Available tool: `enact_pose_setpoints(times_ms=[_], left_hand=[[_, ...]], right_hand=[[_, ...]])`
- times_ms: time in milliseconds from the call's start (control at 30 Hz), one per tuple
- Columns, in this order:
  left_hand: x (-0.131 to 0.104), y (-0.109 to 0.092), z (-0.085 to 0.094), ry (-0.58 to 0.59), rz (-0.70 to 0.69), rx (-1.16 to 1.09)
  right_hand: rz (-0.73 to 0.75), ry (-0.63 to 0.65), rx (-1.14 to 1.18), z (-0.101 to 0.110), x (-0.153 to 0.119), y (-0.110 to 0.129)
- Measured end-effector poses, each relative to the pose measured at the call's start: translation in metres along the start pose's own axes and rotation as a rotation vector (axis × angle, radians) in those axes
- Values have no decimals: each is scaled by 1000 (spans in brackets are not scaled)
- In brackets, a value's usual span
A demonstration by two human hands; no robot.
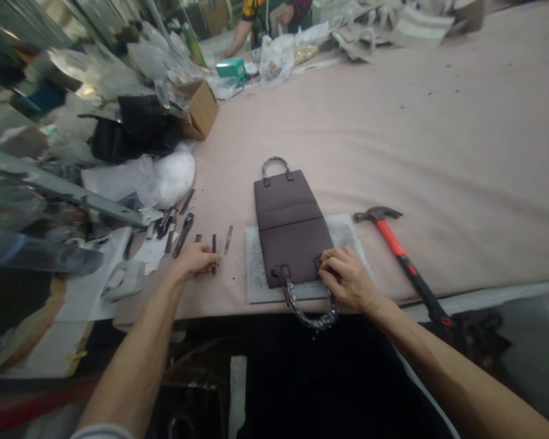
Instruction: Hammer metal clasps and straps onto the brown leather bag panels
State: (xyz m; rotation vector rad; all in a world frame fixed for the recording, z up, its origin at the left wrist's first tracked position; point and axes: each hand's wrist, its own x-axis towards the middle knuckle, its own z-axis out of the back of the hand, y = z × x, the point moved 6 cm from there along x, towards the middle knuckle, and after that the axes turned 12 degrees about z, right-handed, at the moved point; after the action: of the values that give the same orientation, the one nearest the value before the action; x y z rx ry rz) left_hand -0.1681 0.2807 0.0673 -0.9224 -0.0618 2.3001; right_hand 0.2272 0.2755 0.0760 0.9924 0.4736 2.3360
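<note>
A dark brown flat bag panel [290, 225] lies lengthwise in front of me, with a plastic-wrapped handle at each end. Beneath its near half is a pale slab [255, 286]. My right hand [345, 274] is closed at the panel's near right corner, its fingertips pinching the base tab of the near handle [313, 321]. My left hand [196, 261] is closed with thumb and fingers on a slim dark metal punch [214, 242], left of the slab. Another thin metal rod [229, 239] lies just right of that punch.
A claw hammer [405, 259] with a red and black handle lies to the right, reaching over the table edge. Several metal tools [183, 235] lie at left. Beyond are plastic bags [174, 174] and a cardboard box [201, 110]. Another person's arm [238, 39] shows at the far side.
</note>
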Motion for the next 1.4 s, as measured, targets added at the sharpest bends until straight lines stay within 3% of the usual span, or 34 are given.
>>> enact_pose_setpoints(times_ms=[167, 433, 533, 667, 900, 1400], left_hand=[[-26, 7, -9, 76, -168, -732], [-87, -60, -95, 223, -561, -1183], [-93, -72, -116, 226, -620, -1174], [-97, -70, -129, 170, -649, -1048], [-115, -62, -133, 38, -828, -908], [-128, -70, -134, -105, -988, -696]], right_hand=[[-28, 22, 11, 0, -1, 0], [-37, 31, 18, -2, -3, 0], [-42, 29, 16, -1, -1, 1], [-41, 28, 18, 0, 0, 2], [-82, 44, 23, -1, -2, -1], [-27, 8, 27, 2, 0, 2]])
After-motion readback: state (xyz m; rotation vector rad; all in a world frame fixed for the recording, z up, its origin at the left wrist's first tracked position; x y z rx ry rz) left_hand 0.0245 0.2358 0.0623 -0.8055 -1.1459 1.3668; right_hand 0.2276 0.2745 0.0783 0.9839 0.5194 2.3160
